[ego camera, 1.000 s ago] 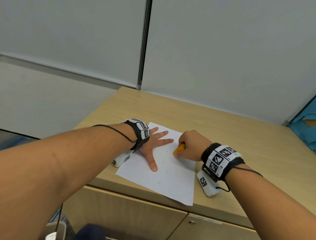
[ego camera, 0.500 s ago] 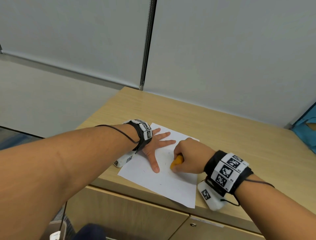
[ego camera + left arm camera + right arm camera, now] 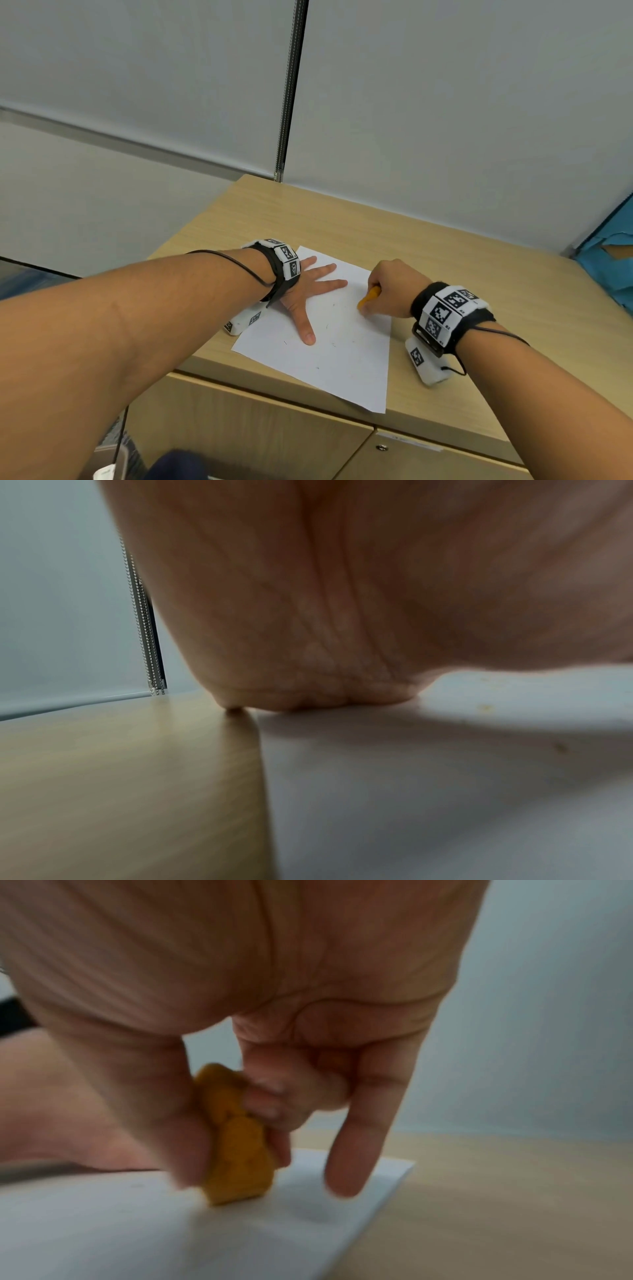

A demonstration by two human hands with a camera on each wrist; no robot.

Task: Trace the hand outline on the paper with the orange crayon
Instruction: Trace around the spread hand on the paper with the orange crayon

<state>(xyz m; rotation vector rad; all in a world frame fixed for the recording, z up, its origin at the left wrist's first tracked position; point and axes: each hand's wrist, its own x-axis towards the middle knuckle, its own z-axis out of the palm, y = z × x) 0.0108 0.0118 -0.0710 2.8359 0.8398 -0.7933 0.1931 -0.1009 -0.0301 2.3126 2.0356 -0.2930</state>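
A white sheet of paper (image 3: pixel 346 359) lies on the wooden cabinet top (image 3: pixel 445 250). My left hand (image 3: pixel 310 289) presses flat on the paper's left part, fingers spread and straight. In the left wrist view only its palm (image 3: pixel 342 615) shows, resting on the paper (image 3: pixel 445 791). To the right, my right hand (image 3: pixel 387 291) grips a stubby orange crayon (image 3: pixel 369 296), its tip on the paper a short way from the left fingertips. In the right wrist view thumb and fingers pinch the crayon (image 3: pixel 236 1148) while the little finger (image 3: pixel 359 1145) points down at the paper (image 3: pixel 137 1231).
A window blind with a bead chain (image 3: pixel 289 102) hangs behind the cabinet. Blue material (image 3: pixel 609 270) sits at the far right. The cabinet's front edge and doors (image 3: pixel 267 428) lie below the paper. Faint marks dot the sheet.
My right hand with the crayon went down toward the thumb side, then back up and right across the paper. My left hand stays flat.
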